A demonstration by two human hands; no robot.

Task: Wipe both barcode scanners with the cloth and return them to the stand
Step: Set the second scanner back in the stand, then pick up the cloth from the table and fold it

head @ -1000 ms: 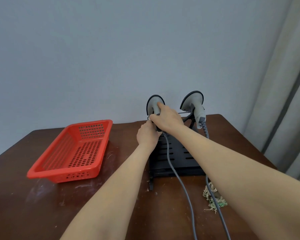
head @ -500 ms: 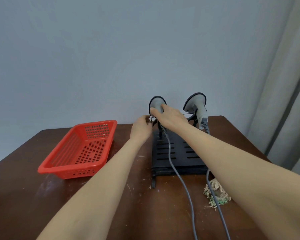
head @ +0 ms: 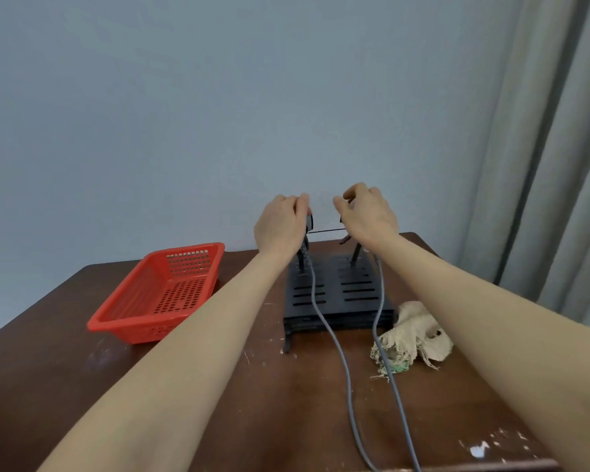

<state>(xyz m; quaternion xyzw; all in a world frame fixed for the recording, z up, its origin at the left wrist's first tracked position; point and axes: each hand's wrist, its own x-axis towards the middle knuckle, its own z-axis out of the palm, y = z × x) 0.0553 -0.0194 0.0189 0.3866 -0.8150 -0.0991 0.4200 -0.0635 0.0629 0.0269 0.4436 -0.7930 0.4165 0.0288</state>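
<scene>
A black slotted stand [head: 338, 294] sits at the back middle of the brown table. Two grey barcode scanners rest on its uprights, each almost fully hidden by a hand. My left hand [head: 280, 226] is wrapped over the left scanner [head: 309, 222], of which only a dark edge shows. My right hand [head: 368, 216] is closed over the right scanner, which is hidden. Two grey cables [head: 334, 342] run from the scanners toward the front edge. A frayed beige cloth [head: 416, 332] lies on the table to the right of the stand.
A red perforated plastic basket [head: 160, 294] stands at the left of the stand. The brown table [head: 150, 386] has scuffed paint marks. A grey wall is right behind the stand and a curtain [head: 559, 165] hangs at the right.
My right hand left the left scanner and went to the right scanner. My left hand rose from the stand's upright onto the left scanner. The view tilted, showing the cloth more fully.
</scene>
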